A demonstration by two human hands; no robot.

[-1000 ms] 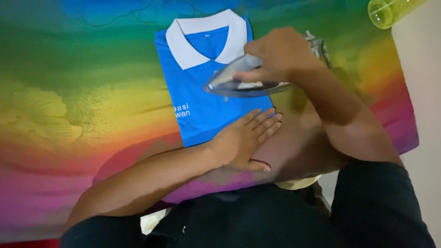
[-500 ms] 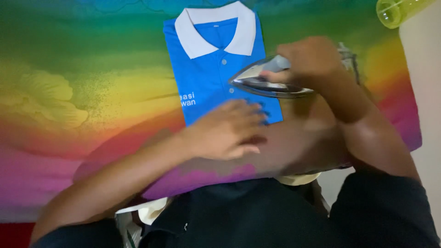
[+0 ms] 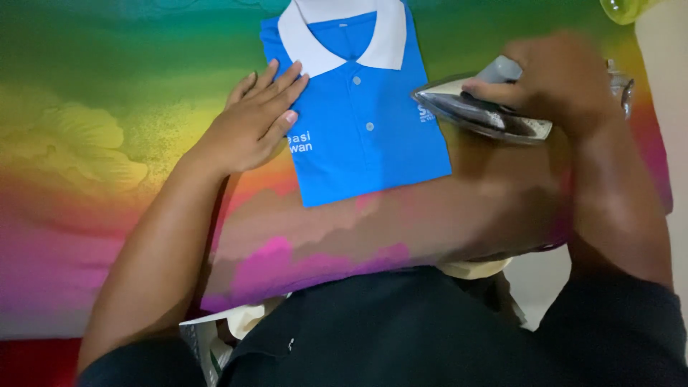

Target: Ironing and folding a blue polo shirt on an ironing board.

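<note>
Right hand: right hand [image 3: 566, 82] clenched round the handle of a grey metal-soled clothes iron [image 3: 480, 107], held tilted just off the shirt's right edge.
Left hand: left hand [image 3: 251, 125] flat, fingers spread, gripping nothing, pressing the shirt's left side.
Shirt: folded blue polo shirt with white collar [image 3: 362, 122], near the far edge of the rainbow-coloured cloth [image 3: 93, 150].
Handling: shirt likely soft, light, prone to slide; best pinned flat. Iron probably heavy, taken by its handle only.
Far right corner: yellow-green clear bottle [image 3: 622, 8], partly out of view.

Left hand [image 3: 252, 125] flat on folded blue polo shirt [image 3: 365, 136], right hand [image 3: 555, 82] gripping iron [image 3: 480, 111], rainbow cloth [image 3: 107, 143]
</note>
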